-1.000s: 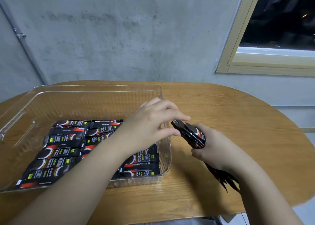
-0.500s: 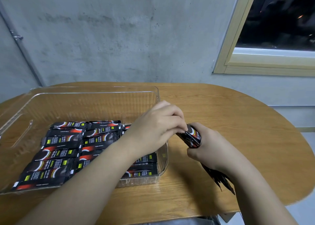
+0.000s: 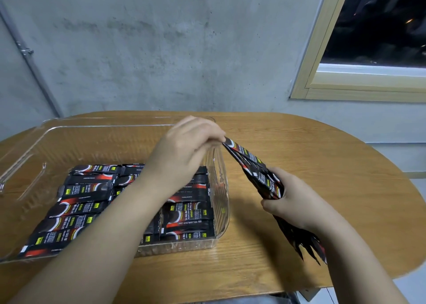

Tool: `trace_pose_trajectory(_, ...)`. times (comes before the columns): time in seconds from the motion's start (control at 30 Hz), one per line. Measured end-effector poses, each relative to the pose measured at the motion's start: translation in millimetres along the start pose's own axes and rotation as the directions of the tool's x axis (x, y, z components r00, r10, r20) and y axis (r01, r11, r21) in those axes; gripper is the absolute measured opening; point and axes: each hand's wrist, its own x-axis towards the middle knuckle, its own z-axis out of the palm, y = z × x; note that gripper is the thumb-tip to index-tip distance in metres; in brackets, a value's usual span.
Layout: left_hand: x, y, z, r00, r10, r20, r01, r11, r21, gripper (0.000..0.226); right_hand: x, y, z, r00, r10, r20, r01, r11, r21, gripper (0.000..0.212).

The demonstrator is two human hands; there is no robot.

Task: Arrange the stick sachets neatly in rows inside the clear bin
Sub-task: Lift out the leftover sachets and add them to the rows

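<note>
Right of the clear bin (image 3: 217, 177), the right hand (image 3: 297, 202) grips a bundle of sachets (image 3: 269, 183) while the left hand (image 3: 184, 151) pinches 1 sachet (image 3: 239, 150) by its tip.

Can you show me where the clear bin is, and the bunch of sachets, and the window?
bin (image 3: 221, 188), head view, right end wall
bunch (image 3: 265, 177), head view, middle above the fist
window (image 3: 322, 50), head view, left frame

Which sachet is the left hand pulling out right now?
The top sachet of the bundle in the right hand; the left hand pinches its upper end.
</note>
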Motion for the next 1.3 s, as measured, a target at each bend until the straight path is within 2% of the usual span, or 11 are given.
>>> trace_pose_trajectory(0.1, -12, -7, -8, 0.979, -0.160, -0.128, 0.153, 0.986, -0.062, 0.013, 4, 3, 4, 1.000, -0.006, 0.009, 0.005, 1.000, 0.009, 0.042)
trace_pose_trajectory(0.17, -25, -15, -16, 0.938, -0.286, -0.194, 0.267, 0.957, -0.116, 0.011, 6, 5, 6, 1.000, -0.004, 0.016, 0.003, 1.000, 0.016, 0.041)
trace_pose_trajectory(0.23, -40, -22, -24, 0.892, -0.404, -0.202, 0.385, 0.914, -0.125, 0.016, 7, 8, 7, 1.000, -0.002, 0.019, 0.002, 1.000, 0.028, 0.041)
trace_pose_trajectory(0.33, -65, -29, -31, 0.834, -0.547, -0.069, 0.546, 0.837, -0.030, 0.023, 9, 12, 8, 1.000, 0.006, 0.014, -0.006, 1.000, 0.027, 0.043)
trace_pose_trajectory(0.43, -84, -30, -26, 0.752, -0.646, 0.132, 0.638, 0.763, 0.101, 0.014, 11, 12, 9, 1.000, 0.007, 0.015, -0.007, 1.000, 0.023, 0.042)
trace_pose_trajectory(0.57, -89, -25, -16, 0.704, -0.656, 0.273, 0.625, 0.755, 0.199, 0.006, 11, 12, 10, 1.000, 0.013, 0.016, -0.013, 1.000, 0.021, 0.043)
trace_pose_trajectory(0.67, -89, -26, -12, 0.718, -0.626, 0.303, 0.595, 0.779, 0.200, 0.007, 10, 13, 10, 1.000, 0.011, 0.013, -0.012, 1.000, 0.023, 0.042)
trace_pose_trajectory(0.9, -90, -26, -15, 0.677, -0.638, 0.366, 0.625, 0.762, 0.173, 0.013, 12, 15, 11, 1.000, 0.019, 0.016, -0.019, 1.000, 0.018, 0.043)
trace_pose_trajectory(1.0, -89, -26, -22, 0.642, -0.640, 0.423, 0.632, 0.754, 0.181, 0.020, 13, 15, 12, 0.999, 0.030, 0.018, -0.030, 0.999, 0.011, 0.043)
trace_pose_trajectory(1.1, -87, -26, -29, 0.579, -0.649, 0.494, 0.669, 0.724, 0.168, 0.027, 14, 15, 12, 0.999, 0.030, 0.022, -0.030, 0.999, 0.011, 0.043)
trace_pose_trajectory(1.3, -83, -28, -48, 0.514, -0.676, 0.529, 0.717, 0.676, 0.168, 0.019, 14, 15, 13, 0.999, 0.025, 0.026, -0.025, 1.000, 0.012, 0.042)
